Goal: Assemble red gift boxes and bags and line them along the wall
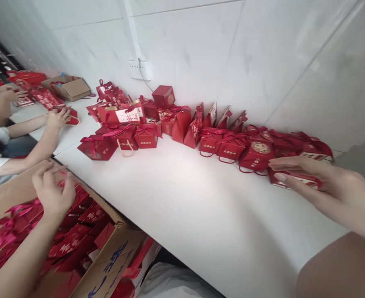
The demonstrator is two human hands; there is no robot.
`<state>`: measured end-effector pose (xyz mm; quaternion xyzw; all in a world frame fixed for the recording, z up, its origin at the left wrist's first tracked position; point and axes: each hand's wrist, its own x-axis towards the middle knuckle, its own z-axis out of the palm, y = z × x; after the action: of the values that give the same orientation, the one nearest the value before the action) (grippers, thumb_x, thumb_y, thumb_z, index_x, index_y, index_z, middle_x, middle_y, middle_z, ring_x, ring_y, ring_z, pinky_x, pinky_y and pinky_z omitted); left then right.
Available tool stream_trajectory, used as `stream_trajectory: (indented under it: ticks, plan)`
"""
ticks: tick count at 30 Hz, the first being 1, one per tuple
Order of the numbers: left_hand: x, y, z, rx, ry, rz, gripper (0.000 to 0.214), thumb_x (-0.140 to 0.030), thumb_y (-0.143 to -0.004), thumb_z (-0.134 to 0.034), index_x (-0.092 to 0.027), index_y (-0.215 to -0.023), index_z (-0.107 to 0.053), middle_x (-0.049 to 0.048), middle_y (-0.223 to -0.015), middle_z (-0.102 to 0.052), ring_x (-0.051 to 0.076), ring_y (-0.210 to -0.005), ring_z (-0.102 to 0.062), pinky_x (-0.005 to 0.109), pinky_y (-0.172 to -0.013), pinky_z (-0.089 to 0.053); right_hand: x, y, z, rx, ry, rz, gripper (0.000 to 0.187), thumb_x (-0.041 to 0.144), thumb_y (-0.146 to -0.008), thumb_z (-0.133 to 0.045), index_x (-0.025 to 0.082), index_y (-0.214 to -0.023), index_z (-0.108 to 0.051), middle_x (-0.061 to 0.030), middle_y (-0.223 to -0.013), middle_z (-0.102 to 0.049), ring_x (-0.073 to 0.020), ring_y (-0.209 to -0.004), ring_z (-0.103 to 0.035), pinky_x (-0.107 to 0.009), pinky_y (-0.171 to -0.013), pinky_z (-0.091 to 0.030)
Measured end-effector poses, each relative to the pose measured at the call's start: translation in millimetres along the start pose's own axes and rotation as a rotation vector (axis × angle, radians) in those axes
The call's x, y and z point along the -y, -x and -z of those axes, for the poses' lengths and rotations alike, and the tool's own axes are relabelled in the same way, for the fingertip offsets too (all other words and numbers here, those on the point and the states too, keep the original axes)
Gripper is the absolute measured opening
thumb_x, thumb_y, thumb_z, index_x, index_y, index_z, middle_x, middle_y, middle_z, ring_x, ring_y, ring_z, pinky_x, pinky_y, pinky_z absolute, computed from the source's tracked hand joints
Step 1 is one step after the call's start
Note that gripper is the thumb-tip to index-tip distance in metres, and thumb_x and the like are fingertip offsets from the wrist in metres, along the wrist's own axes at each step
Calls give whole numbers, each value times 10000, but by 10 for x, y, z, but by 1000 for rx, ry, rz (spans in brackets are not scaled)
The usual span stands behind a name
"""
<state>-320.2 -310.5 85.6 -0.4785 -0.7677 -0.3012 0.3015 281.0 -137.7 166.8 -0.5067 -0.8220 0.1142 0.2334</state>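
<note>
My right hand (331, 184) is at the right end of a row of red gift boxes, with fingers over the top and thumb in front of a small red gift box (306, 181) with a pale patterned side. That box sits low, at the table surface. My left hand (54, 188) hovers above an opened cardboard box (114, 256), its fingers loosely curled and apart, with nothing visible in them. Inside the cardboard box lie several red gift boxes (73, 240) with ribbon bows. Close to my right hand stands a red gift box with a gold emblem (257, 151).
Red gift boxes, some with cord handles, line the white table (182, 194) along the wall. A power socket (139, 69) with a cable is behind them. At left, other people's hands (58, 118) handle red boxes near a small open carton (73, 89).
</note>
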Motion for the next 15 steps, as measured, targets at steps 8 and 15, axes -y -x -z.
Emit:
stream_trajectory:
  ticks: [8, 15]
  plan:
    - [-2038, -652, -486, 228, 367, -510, 318, -321, -873, -579, -196, -1165, -586, 120, -1467, -380, 264, -1364, -397, 429, -1137, -356, -314, 68, 246, 205, 95, -571, 456, 557, -868, -481, 314, -1245, -559, -101, -1179, -686, -315, -1039, -661, -395, -701, -558]
    - [-3625, -869, -927, 659, 704, -684, 360, -373, -922, -507, -217, -1245, -533, 103, -1526, -289, 267, -1426, -323, 482, -1155, -335, -919, -79, 101, 128, 62, -619, 582, 570, -859, -478, 272, -1359, -493, -100, -1490, -435, -344, -1303, -473, -438, -952, -477]
